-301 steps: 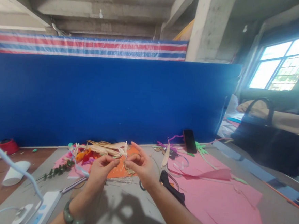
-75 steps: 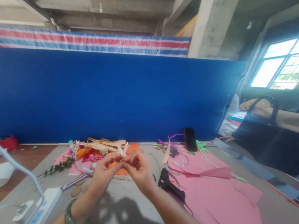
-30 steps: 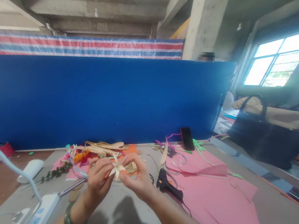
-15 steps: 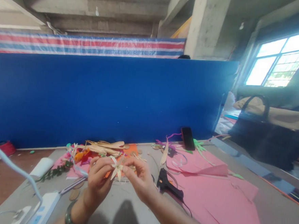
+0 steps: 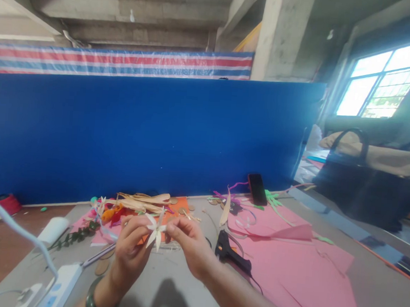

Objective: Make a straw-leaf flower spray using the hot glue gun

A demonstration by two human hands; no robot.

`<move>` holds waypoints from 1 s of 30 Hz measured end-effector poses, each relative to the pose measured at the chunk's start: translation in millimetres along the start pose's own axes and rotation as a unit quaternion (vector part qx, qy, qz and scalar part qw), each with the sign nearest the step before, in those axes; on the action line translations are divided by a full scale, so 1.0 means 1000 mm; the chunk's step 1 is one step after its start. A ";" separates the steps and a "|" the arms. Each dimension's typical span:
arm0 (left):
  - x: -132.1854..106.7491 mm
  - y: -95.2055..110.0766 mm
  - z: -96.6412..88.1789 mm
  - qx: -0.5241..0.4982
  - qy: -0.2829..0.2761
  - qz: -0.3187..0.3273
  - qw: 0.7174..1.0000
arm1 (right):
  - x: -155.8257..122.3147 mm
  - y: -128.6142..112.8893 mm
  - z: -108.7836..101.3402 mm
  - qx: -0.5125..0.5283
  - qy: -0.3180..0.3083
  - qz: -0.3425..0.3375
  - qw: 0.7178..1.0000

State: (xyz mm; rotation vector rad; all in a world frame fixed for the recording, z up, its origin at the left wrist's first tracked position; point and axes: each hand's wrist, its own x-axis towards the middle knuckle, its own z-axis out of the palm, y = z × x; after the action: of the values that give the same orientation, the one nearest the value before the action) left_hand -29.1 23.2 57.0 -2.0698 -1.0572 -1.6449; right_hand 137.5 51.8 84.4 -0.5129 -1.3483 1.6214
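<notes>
A cream-white flower (image 5: 156,230) with several narrow pointed petals is held up above the table, between my two hands. My left hand (image 5: 133,242) is closed behind its left side; the part it grips is hidden by the petals and fingers. The thumb and forefinger of my right hand (image 5: 188,243) pinch the tip of the right-hand petal. Just beyond my hands lie an orange sheet (image 5: 182,202) and a bundle of dried, straw-coloured husk strips (image 5: 143,199). To the right of my right hand rests a black glue gun (image 5: 233,252).
Pink paper sheets (image 5: 308,277) cover the right of the table. A phone (image 5: 257,189) leans on the blue partition (image 5: 150,131). At left are a white power strip (image 5: 63,281), a white roll (image 5: 54,231), a cutter knife (image 5: 97,254) and a green leafy sprig (image 5: 80,234).
Both hands have shifted slightly left with the flower. The flower has turned a little, and its petals now face me more fully.
</notes>
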 end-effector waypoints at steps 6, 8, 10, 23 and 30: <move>0.002 -0.006 0.004 0.030 0.031 0.029 0.999 | 0.000 0.000 0.002 0.003 0.029 -0.007 1.000; 0.001 -0.007 0.005 0.039 0.042 0.040 0.998 | -0.001 0.001 0.002 0.017 0.026 0.005 1.000; 0.001 -0.007 0.005 0.047 0.041 0.045 0.997 | -0.001 0.002 0.002 0.028 0.001 0.022 0.999; -0.003 -0.006 0.004 0.008 0.000 -0.009 1.000 | -0.002 0.000 0.001 0.003 -0.041 0.021 0.999; -0.004 -0.005 0.005 -0.005 0.012 -0.037 0.999 | -0.001 0.003 -0.001 -0.041 -0.034 0.023 0.998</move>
State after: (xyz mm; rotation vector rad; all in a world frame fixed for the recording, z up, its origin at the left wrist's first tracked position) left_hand -29.4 28.4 51.0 -2.0354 -1.1326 -1.7083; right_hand 137.5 52.0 81.4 -0.5458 -1.4682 1.6378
